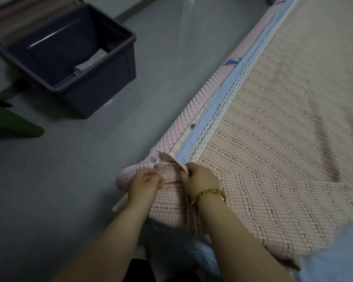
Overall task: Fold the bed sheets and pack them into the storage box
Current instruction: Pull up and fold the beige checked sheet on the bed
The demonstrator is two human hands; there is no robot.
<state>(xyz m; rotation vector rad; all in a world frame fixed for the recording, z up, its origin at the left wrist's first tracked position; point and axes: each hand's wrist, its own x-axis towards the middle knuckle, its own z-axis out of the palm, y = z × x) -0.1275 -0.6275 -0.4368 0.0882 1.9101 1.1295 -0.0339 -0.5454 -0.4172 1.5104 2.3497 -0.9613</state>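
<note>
Bed sheet (273, 129) cut off rightward (far end blurred).

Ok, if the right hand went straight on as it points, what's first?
The sheet corner that the right hand is pinching sits right at its fingertips. Beyond that, probably the pink mattress pad; depth is unclear.

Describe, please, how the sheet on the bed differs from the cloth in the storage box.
The sheet lies spread over the bed; the cloth sits folded small in the storage box. The left hand and right hand pinch the sheet's corner; the cloth is untouched. Both are fabric.
</note>
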